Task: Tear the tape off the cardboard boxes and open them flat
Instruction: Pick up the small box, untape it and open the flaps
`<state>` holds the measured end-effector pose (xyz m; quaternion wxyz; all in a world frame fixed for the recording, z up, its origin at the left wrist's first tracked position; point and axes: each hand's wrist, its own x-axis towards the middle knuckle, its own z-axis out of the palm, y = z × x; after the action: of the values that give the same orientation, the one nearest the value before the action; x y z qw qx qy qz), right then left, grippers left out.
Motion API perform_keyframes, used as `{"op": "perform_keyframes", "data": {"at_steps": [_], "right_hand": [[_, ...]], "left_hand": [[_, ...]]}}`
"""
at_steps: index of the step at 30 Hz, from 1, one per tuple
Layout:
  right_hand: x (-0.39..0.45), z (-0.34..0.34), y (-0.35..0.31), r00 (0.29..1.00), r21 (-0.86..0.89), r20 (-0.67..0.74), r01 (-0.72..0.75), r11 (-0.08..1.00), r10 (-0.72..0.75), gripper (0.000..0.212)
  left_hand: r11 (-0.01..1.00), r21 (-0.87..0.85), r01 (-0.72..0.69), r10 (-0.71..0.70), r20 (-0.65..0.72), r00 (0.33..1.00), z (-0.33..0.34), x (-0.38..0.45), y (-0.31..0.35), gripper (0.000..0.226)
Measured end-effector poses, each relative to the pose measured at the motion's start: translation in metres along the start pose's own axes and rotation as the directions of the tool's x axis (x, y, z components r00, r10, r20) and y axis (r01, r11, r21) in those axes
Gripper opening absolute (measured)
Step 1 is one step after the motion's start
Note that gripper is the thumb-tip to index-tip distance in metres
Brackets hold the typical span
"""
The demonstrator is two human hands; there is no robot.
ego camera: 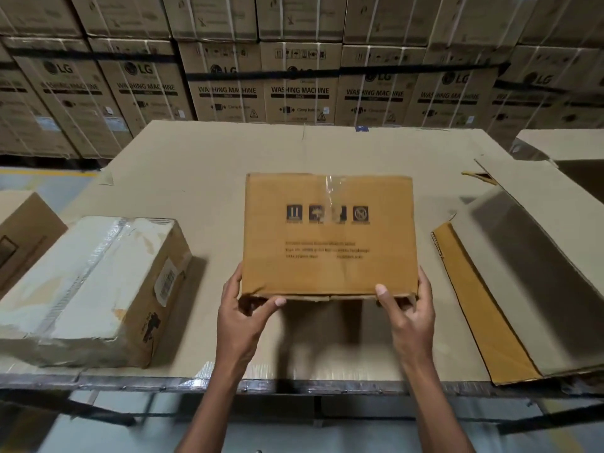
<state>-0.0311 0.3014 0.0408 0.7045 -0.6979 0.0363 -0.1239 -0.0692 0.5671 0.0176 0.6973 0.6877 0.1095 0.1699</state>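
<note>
While the box hangs over the desk with its long axis lying left to right, the left hand and right hand each grip a near bottom corner, the tape on its far edge, equally distant from both.

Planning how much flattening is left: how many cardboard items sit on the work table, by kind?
Held brown box, in left hand and right hand: 1
Taped-up pale box: 1
Flattened cardboard: 1
Total: 3, not counting partly visible boxes at the edges.

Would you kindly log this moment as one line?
both hands grip brown box near edge | left hand | right hand | clear tape still on
</note>
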Motion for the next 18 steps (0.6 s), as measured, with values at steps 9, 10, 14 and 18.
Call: {"op": "perform_keyframes", "data": {"at_steps": [9,10,14,18], "right_hand": [[0.023,0.010,-0.017,0.989,-0.287,-0.038,0.126,0.950,-0.143,0.098],[0.023,0.011,-0.015,0.988,-0.296,-0.047,0.129,0.946,-0.149,0.098],[0.014,0.018,0.001,0.990,-0.286,-0.090,0.080,0.955,-0.110,0.094],[0.000,0.021,0.032,0.995,-0.298,-0.099,-0.002,0.955,-0.029,0.091]], "left_hand": [[0.967,0.228,-0.111,0.162,-0.222,0.961,0.001,0.037,0.033,0.066],[0.958,0.266,-0.110,0.176,-0.239,0.955,0.001,0.036,0.032,0.064],[0.909,0.404,-0.102,0.231,-0.284,0.931,0.005,0.025,0.020,0.066],[0.953,0.295,-0.063,0.138,-0.238,0.962,0.006,0.019,-0.001,0.076]]}}
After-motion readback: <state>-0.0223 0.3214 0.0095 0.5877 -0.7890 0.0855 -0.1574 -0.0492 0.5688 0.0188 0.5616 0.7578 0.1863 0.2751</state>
